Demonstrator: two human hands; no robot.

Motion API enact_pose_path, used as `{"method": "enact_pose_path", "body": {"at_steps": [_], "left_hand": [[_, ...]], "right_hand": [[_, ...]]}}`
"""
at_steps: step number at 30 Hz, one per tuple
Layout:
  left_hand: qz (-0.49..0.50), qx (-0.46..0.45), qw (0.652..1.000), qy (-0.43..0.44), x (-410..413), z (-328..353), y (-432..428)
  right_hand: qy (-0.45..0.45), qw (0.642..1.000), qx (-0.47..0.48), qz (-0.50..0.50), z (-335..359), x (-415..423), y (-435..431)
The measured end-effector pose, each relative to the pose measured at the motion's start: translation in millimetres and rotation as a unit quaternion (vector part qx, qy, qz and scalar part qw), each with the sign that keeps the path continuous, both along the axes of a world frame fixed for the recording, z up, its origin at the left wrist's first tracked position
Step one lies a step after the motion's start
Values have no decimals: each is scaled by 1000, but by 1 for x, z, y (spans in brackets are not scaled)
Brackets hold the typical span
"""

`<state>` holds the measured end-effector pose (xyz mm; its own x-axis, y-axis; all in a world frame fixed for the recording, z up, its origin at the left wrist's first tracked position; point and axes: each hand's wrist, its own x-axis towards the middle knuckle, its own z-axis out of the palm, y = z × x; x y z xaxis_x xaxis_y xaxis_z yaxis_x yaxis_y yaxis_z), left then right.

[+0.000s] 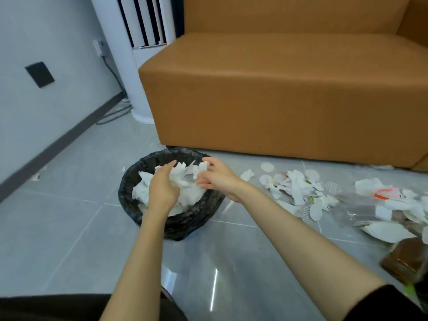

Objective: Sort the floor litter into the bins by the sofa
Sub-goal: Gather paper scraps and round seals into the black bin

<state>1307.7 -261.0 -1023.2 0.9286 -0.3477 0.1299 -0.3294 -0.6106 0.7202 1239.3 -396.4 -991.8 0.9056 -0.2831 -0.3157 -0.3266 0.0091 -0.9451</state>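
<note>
Both hands are over the black-lined bin (192,224), which stands on the grey tiled floor (58,228) just in front of the orange sofa (278,100) corner. The left hand (162,189) has its fingers curled into the crumpled white paper (186,185) at the bin's mouth. The right hand (218,179) pinches the same wad from the opposite side. The remaining litter (298,189) lies scattered on the floor to the right of the bin.

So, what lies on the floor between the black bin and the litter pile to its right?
In the head view, mostly bare grey tile: one torn white scrap and a thin white strip lie between bin and pile.
</note>
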Motion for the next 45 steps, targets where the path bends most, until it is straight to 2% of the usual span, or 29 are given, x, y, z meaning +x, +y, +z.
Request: {"method": "enact_pose_path", "body": {"at_steps": [2, 4, 8, 11, 13, 16, 19, 23, 29, 32, 35, 37, 39, 45], "left_hand": [[-7, 71, 997, 28, 1, -5, 10], [-7, 114, 993, 18, 3, -8, 13], [1, 52, 998, -26, -2, -1, -1], [-24, 48, 998, -22, -15, 5, -23], [-43, 113, 993, -9, -25, 3, -37], [-93, 258, 962, -19, -36, -16, -48], [-105, 320, 941, -39, -40, -33, -45], [-52, 290, 955, -44, -38, -32, -38], [47, 341, 938, -48, -12, -35, -15], [23, 254, 960, -115, -14, -40, -22], [-61, 189, 967, -157, -28, -42, -46], [-107, 174, 971, -125, -38, -47, -63], [-130, 173, 975, -56, -42, -57, -76], [-167, 234, 951, 113, -28, -99, -98]], "right_hand": [[5, 997, -71, 40, -6, -2, 5], [-16, 991, -132, 18, -16, -5, 5], [-37, 979, -190, -67, -27, -13, -1], [-32, 979, -173, -105, -34, -23, -5], [-24, 980, -153, -122, -41, -29, -10], [6, 977, -175, -125, -52, -42, -23], [36, 971, -197, -132, -64, -56, -36], [68, 969, -197, -130, -77, -68, -46], [94, 972, -181, -121, -92, -78, -54], [105, 970, -182, -124, -98, -80, -59], [111, 967, -191, -125, -104, -83, -65], [117, 966, -192, -128, -109, -85, -70], [124, 962, -202, -134, -115, -86, -76], [212, 926, -304, -67, -139, -86, -101]]}}
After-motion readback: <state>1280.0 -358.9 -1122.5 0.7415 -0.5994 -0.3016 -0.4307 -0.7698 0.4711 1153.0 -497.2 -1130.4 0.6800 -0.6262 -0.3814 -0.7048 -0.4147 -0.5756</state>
